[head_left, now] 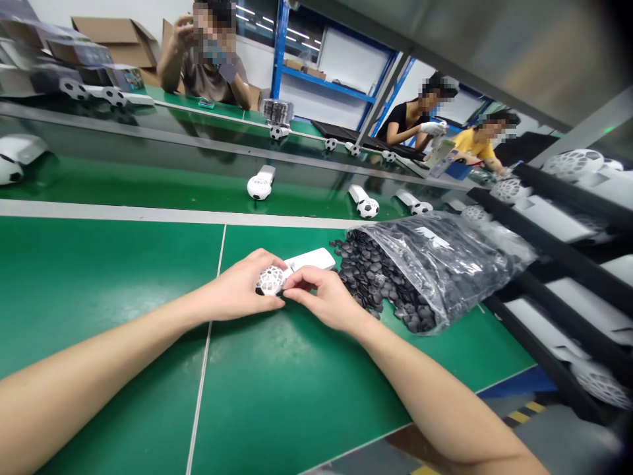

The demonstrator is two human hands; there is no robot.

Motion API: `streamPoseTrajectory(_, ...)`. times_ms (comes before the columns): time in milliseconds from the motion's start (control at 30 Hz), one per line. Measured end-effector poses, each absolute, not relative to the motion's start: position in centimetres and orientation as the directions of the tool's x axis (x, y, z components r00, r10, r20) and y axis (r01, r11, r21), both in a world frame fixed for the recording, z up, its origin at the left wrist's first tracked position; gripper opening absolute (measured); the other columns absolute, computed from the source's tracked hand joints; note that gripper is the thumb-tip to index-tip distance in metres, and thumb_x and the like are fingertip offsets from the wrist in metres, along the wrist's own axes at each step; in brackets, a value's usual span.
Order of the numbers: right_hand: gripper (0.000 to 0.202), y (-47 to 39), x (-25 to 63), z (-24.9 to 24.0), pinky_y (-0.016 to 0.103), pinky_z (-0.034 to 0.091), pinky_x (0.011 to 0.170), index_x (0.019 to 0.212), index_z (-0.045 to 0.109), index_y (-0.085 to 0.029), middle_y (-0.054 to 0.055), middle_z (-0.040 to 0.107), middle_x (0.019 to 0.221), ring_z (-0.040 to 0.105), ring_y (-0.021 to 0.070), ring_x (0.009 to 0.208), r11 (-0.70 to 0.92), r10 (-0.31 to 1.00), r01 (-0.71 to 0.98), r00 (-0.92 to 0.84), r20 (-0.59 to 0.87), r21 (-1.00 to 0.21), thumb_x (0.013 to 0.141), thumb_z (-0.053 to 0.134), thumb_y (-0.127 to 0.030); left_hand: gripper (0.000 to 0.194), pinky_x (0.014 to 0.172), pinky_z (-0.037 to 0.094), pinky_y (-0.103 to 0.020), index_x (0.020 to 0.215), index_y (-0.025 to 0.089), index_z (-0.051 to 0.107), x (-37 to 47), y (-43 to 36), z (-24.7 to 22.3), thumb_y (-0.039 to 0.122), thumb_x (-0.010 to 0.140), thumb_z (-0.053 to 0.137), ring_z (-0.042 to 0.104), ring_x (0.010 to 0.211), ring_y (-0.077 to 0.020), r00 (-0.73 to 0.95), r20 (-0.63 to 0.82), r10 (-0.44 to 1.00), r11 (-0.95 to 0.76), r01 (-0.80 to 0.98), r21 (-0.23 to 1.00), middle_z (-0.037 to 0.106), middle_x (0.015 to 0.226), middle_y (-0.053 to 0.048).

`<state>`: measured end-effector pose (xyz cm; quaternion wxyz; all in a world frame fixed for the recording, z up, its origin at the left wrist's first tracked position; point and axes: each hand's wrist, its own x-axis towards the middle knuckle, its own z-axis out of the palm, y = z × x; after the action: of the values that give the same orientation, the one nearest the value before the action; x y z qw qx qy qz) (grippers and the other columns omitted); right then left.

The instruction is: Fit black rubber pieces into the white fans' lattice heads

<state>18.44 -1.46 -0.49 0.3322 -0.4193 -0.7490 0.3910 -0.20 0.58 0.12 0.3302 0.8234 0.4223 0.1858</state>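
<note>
On the green table, my left hand (242,287) curls round the openwork ball head of a white soccer-ball-headed device (271,280), thumb in front and fingers behind. Its flat white handle (312,260) points back to the right. A few black patches show low on the ball. My right hand (321,293) pinches at the ball's right edge, where a small black piece (279,293) shows by the fingertips, partly hidden. Just beyond the right hand, many black pieces (368,270) spill out of a clear plastic bag (445,264).
Similar white devices (260,185) lie along the green belt (198,188) behind the table. At right, a black rack (554,264) holds more of them. Several people (212,59) sit across the belt. A cardboard box (116,43) stands at the back left.
</note>
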Motion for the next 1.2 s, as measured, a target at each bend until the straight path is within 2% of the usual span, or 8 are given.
streamPoseTrajectory(367, 0.018, -0.8, 17.8, -1.2, 0.02, 0.039, 0.054, 0.068, 0.054, -0.018, -0.005, 0.057, 0.063, 0.049, 0.0078, 0.055, 0.312, 0.937, 0.544, -0.31, 0.159, -0.779, 0.072, 0.065, -0.031, 0.033, 0.076, 0.042, -0.03, 0.097, 0.021, 0.052, 0.6, 0.2, 0.0, 0.029, 0.065, 0.056, 0.052, 0.089, -0.0198, 0.502, 0.067, 0.862, -0.391, 0.577, 0.717, 0.049, 0.096, -0.001)
streamPoseTrajectory(467, 0.025, -0.3, 19.2, 0.0, 0.021, 0.039, 0.055, 0.075, 0.054, -0.02, -0.004, 0.059, 0.069, 0.053, 0.0105, 0.061, 0.31, 0.949, 0.726, -0.274, 0.156, -0.614, 0.07, 0.066, -0.041, 0.035, 0.074, 0.043, -0.029, 0.097, 0.022, 0.053, 0.0, 0.7, 0.5, 0.027, 0.063, 0.058, 0.053, 0.086, -0.0187, 0.472, 0.051, 0.88, -0.355, 0.584, 0.73, 0.05, 0.096, -0.001)
streamPoseTrajectory(533, 0.027, 0.1, 20.7, 1.0, 0.025, 0.041, 0.061, 0.084, 0.056, -0.02, 0.0, 0.061, 0.081, 0.056, 0.0158, 0.075, 0.261, 0.962, 0.874, -0.198, 0.19, -0.41, 0.071, 0.065, -0.042, 0.036, 0.074, 0.043, -0.03, 0.099, 0.022, 0.053, -1.1, 2.1, 0.8, 0.029, 0.063, 0.058, 0.054, 0.085, -0.0187, 0.427, 0.064, 0.902, -0.344, 0.621, 0.704, 0.052, 0.098, -0.001)
streamPoseTrajectory(667, 0.026, 0.7, 23.2, 1.7, 0.031, 0.043, 0.066, 0.097, 0.06, -0.02, 0.008, 0.061, 0.094, 0.056, 0.0253, 0.092, 0.076, 0.99, 0.995, -0.067, 0.124, -0.065, 0.077, 0.06, -0.035, 0.041, 0.083, 0.042, -0.03, 0.104, 0.021, 0.052, -4.3, 8.1, 0.9, 0.034, 0.065, 0.058, 0.053, 0.094, -0.0202, 0.206, 0.226, 0.952, -0.296, 0.802, 0.518, 0.051, 0.105, -0.003)
streamPoseTrajectory(867, 0.011, 0.8, 22.9, 1.2, 0.026, 0.042, 0.064, 0.088, 0.064, -0.021, 0.006, 0.062, 0.088, 0.059, 0.0207, 0.085, 0.156, 0.988, 0.988, -0.156, -0.008, 0.008, 0.08, 0.057, -0.024, 0.045, 0.082, 0.043, -0.038, 0.108, 0.01, 0.053, -6.8, 17.1, 0.0, 0.031, 0.068, 0.054, 0.052, 0.098, -0.0294, -0.047, 0.276, 0.96, -0.055, 0.935, 0.352, 0.052, 0.106, -0.016)
streamPoseTrajectory(967, 0.008, 0.7, 22.4, 1.5, 0.026, 0.042, 0.063, 0.084, 0.063, -0.019, 0.006, 0.063, 0.086, 0.06, 0.0205, 0.082, 0.157, 0.987, 0.987, -0.156, -0.032, 0.028, 0.079, 0.058, -0.019, 0.054, 0.089, 0.037, -0.046, 0.115, 0.011, 0.05, -5.6, 19.1, 0.1, 0.032, 0.066, 0.057, 0.042, 0.11, -0.037, 0.009, 0.294, 0.956, -0.089, 0.961, 0.261, 0.05, 0.114, -0.019)
streamPoseTrajectory(1067, 0.009, 0.6, 22.3, 1.9, 0.028, 0.041, 0.064, 0.083, 0.063, -0.016, 0.007, 0.064, 0.085, 0.06, 0.022, 0.082, 0.142, 0.989, 0.989, -0.139, -0.057, 0.044, 0.079, 0.055, -0.015, 0.065, 0.1, 0.028, -0.04, 0.127, 0.018, 0.038, -2.3, 20.6, 0.3, 0.038, 0.068, 0.056, 0.032, 0.122, -0.0308, 0.192, 0.296, 0.936, -0.255, 0.948, 0.191, 0.042, 0.129, -0.012)
streamPoseTrajectory(1200, 0.017, 0.6, 22.3, 2.1, 0.03, 0.04, 0.069, 0.082, 0.063, -0.015, 0.008, 0.065, 0.086, 0.06, 0.0219, 0.084, 0.162, 0.983, 0.986, -0.157, -0.093, 0.047, 0.078, 0.049, -0.007, 0.073, 0.099, 0.03, -0.034, 0.134, 0.026, 0.028, 3.5, 22.5, -0.6, 0.041, 0.069, 0.058, 0.029, 0.126, -0.027, 0.355, 0.238, 0.904, -0.398, 0.902, 0.168, 0.031, 0.138, -0.009)
